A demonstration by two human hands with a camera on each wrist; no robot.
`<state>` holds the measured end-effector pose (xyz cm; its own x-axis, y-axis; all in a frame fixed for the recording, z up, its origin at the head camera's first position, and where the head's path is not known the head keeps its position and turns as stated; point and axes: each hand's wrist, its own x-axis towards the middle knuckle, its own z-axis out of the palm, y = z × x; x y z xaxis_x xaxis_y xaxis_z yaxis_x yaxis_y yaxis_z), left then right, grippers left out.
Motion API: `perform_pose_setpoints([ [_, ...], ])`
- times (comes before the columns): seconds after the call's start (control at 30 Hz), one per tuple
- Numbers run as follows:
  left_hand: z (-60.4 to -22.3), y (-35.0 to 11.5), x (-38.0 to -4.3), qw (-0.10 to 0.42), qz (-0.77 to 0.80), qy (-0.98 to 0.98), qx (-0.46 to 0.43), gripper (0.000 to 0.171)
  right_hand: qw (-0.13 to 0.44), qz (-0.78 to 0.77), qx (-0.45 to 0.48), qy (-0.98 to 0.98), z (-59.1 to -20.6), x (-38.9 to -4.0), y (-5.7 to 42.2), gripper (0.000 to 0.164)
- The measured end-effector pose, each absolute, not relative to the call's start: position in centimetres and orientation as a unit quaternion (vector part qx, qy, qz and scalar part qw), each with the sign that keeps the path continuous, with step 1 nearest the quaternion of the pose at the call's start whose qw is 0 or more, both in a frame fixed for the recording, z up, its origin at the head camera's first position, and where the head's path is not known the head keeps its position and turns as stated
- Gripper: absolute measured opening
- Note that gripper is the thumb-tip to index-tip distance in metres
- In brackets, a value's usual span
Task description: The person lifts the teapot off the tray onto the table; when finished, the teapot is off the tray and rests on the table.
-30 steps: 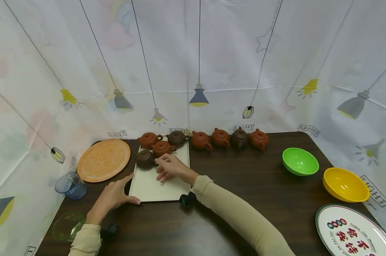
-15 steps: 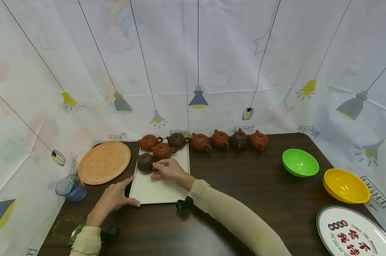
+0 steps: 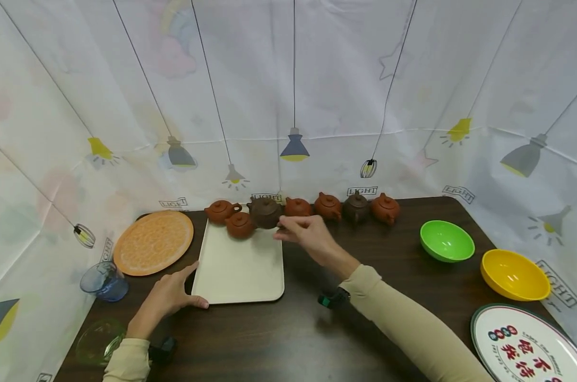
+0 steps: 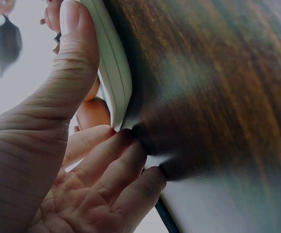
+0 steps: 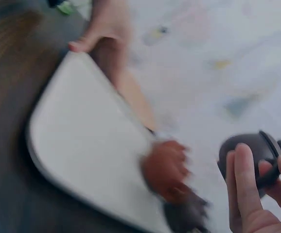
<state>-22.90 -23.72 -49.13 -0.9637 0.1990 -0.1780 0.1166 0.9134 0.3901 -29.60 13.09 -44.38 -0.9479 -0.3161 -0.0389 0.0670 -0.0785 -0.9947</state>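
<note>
My right hand (image 3: 314,239) pinches a dark brown teapot (image 3: 265,214) by its handle and holds it up over the tray's far right part; in the right wrist view the fingers lie along the teapot's side. Spread around the near left corner of the cream tray (image 3: 238,270), my left hand (image 3: 169,294) touches its edges with thumb and fingers, as the left wrist view also shows. Two reddish-brown teapots, one at the far left (image 3: 220,211) and one in front of it (image 3: 240,225), stand on the tray. Another dark teapot (image 5: 186,213) is mostly hidden behind the held one.
Right of the tray, a row of teapots (image 3: 327,206) lines the table's back edge. At left are a round orange mat (image 3: 154,243), a blue glass cup (image 3: 105,282) and a green glass dish (image 3: 99,342). Green (image 3: 447,241) and yellow (image 3: 515,276) bowls and a white plate (image 3: 527,345) lie right.
My right hand has taken hold of the dark teapot at the tray's left side, lifted it and carried it right and away from me. My left hand stays at the corner.
</note>
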Motion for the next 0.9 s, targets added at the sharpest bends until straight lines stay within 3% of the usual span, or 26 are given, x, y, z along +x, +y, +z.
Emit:
perform_pose_setpoints([
  [0.2, -48.5, -24.0, -23.0, 0.105, 0.187, 0.973, 0.086, 0.126, -0.043, -0.749, 0.007, 0.662, -42.3, -30.4, 21.4, 0.048],
  [0.4, -48.6, -24.1, -22.8, 0.112, 0.182, 0.973, 0.082, 0.127, -0.193, -0.716, 0.174, 0.648, -43.7, -32.8, 28.1, 0.043],
  [0.57, -48.8, -23.8, -22.6, 0.115, 0.184, 0.972, 0.086, 0.126, -0.232, -0.703, 0.290, 0.607, -45.7, -33.6, 31.7, 0.039],
  [0.9, -48.9, -23.6, -22.6, 0.113, 0.184, 0.972, 0.089, 0.126, -0.251, -0.697, 0.352, 0.572, -47.8, -34.2, 33.4, 0.040],
])
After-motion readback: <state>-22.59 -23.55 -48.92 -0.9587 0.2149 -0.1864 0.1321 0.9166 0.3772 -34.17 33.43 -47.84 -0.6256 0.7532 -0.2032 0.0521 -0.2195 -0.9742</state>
